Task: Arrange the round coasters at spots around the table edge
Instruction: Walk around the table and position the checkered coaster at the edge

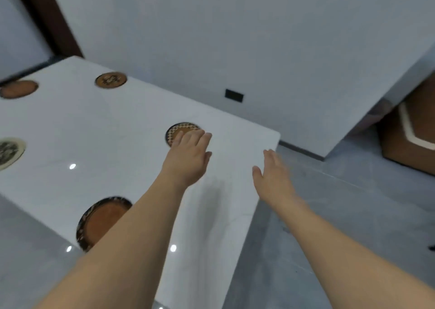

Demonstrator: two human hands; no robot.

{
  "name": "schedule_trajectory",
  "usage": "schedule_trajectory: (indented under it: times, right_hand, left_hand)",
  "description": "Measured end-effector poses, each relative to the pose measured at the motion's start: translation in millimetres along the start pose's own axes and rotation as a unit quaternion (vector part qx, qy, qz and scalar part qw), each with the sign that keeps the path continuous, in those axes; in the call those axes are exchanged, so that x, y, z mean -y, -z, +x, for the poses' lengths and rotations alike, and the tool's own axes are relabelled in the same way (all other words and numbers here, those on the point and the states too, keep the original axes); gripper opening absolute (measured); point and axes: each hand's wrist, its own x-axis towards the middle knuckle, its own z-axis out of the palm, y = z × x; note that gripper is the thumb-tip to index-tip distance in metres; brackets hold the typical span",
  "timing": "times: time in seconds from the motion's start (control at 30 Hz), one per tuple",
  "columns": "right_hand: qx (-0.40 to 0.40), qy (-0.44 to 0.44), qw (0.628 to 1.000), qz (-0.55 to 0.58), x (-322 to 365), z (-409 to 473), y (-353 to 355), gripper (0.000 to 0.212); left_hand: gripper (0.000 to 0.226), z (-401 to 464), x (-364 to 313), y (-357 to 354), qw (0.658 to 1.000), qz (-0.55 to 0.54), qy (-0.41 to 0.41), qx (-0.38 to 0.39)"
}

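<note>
White table (pixel 98 125): left hand (pixel 188 158) fingers (pixel 196 135) flat on coaster (pixel 179 130).

A plain home dining room, by the look of it: a glossy white rectangular worktop (pixel 113 125) set with round woven brown coasters (pixel 110 80), pale grey walls (pixel 259 38) beyond the hands, a black wall socket (pixel 234 95), grey floor tiles (pixel 353 191) and a brown cardboard box (pixel 409 130) to their right.

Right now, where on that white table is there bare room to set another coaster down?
The table is bare in the middle, between the far coaster, the checkered coaster under the left hand and the pale coaster. The corner by the right hand is bare too. The near edge is crowded by the large coaster and forearm.
</note>
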Motion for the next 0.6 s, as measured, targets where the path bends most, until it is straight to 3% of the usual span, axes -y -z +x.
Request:
schedule_trajectory:
  times: [0.27,0.43,0.6]
  right_hand:
    - [-0.094,-0.046,0.994,-0.019,-88,-32,192,0.049]
    - [-0.094,-0.036,0.995,-0.014,-136,-27,229,0.052]
    - [-0.055,-0.041,0.998,-0.013,-173,13,232,0.059]
  left_hand:
    - [0.048,68,-173,76,0.994,-0.016,-0.103,-0.022]
    - [0.046,98,-244,79,0.990,-0.012,-0.136,-0.026]
    - [0.046,134,-262,59,0.990,0.000,-0.138,-0.010]
